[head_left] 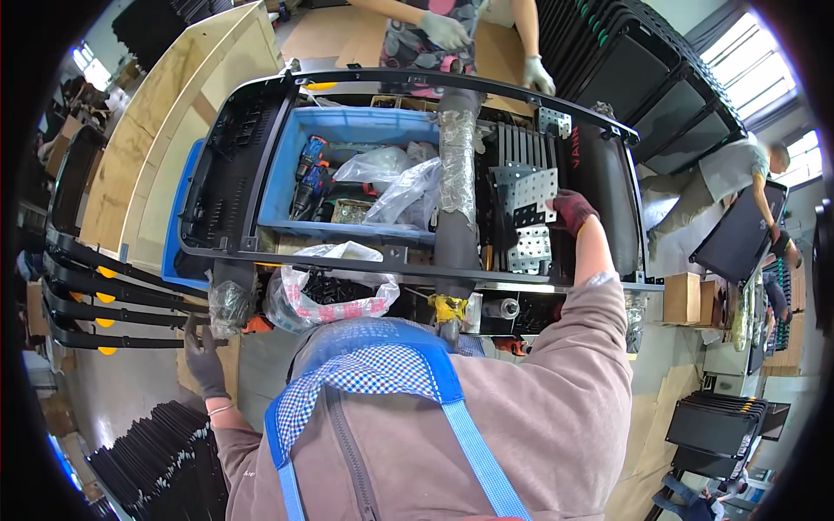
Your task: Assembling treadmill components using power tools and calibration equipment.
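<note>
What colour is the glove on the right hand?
The right glove is mostly dark red, best seen in the head view.

Workbench (532,287), mid-frame: two padded bars, a plastic-wrapped one (458,165) at centre and a dark one (605,200) right of centre, with a black frame (230,178) lying over the bench; blue bin (347,124) left of centre, perforated metal plates (532,187) right of centre, exact surface under them hidden. Grey floor (113,382): flat cardboard (665,417) lower right, brown carton (681,298) mid-right, row of black parts (165,460) lower left.
</note>
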A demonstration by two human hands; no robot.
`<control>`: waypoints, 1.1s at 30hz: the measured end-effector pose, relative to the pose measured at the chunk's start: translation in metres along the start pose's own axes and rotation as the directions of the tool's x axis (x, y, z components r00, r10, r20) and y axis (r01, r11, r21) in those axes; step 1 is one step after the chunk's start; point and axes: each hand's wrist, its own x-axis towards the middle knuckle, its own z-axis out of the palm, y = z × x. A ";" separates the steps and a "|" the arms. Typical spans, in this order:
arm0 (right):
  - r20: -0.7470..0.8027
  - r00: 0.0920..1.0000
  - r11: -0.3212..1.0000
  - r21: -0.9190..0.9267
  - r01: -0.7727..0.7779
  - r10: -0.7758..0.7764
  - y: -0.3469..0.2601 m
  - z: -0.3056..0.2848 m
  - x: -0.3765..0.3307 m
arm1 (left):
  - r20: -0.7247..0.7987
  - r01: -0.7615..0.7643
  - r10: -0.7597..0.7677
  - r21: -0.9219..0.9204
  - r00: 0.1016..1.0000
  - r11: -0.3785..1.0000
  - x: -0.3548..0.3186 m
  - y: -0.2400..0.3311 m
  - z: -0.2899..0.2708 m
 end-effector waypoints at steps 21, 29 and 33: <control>0.647 0.482 0.806 0.504 0.311 -0.591 -0.035 0.271 -0.236 | 0.520 -0.257 0.735 -0.711 0.434 0.655 -0.043 0.145 0.054; 0.168 0.166 0.112 -0.289 0.951 -0.972 -0.035 0.331 -0.270 | 0.387 -0.137 0.609 -0.758 0.693 0.637 -0.049 0.105 0.044; 0.295 -0.187 -0.291 -0.361 0.886 -0.937 -0.036 0.352 -0.279 | 0.688 0.328 0.318 -0.634 0.652 0.700 -0.043 0.097 0.035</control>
